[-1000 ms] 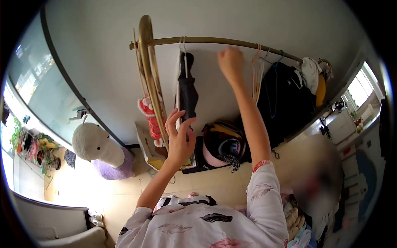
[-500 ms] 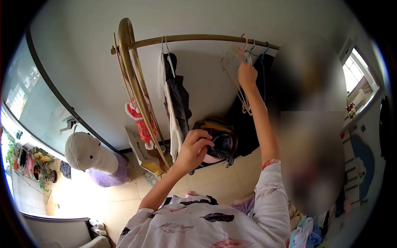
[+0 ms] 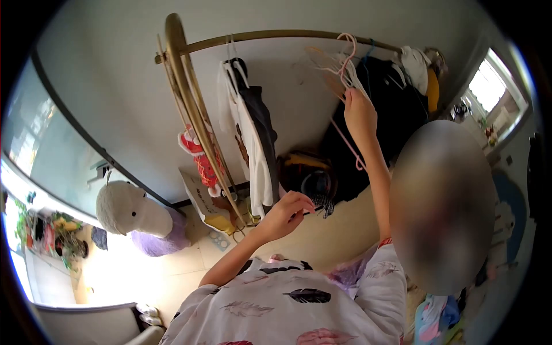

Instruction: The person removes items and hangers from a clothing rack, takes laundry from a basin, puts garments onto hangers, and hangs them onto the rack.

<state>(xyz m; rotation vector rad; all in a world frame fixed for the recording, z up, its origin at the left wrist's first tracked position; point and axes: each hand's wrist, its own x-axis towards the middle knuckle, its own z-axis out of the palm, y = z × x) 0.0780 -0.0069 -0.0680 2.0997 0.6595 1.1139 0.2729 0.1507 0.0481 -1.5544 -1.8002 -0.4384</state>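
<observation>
My right hand (image 3: 361, 112) is raised and closed round a pink hanger (image 3: 346, 66), whose hook is near the brass rail (image 3: 256, 36). Other pale hangers show beside it, some blurred. Lower down, my left hand (image 3: 286, 215) is held in front of my body with its fingers curled but apart, and nothing shows in it. White clothing (image 3: 257, 155) and a dark garment (image 3: 263, 123) hang from the rail above and left of that hand. Black clothes (image 3: 391, 92) hang behind my right hand.
The rack's brass end post (image 3: 190, 86) stands left, with a red and white ornament (image 3: 202, 164). A box (image 3: 201, 201) and a dark bag (image 3: 307, 178) are on the floor. A plush toy (image 3: 129, 210) stands left. A blurred patch covers the right side.
My right hand has moved from above the rail's underside down to the hangers and closed on a pink one. My left hand has moved right and lower. The hanging white clothing shows more now.
</observation>
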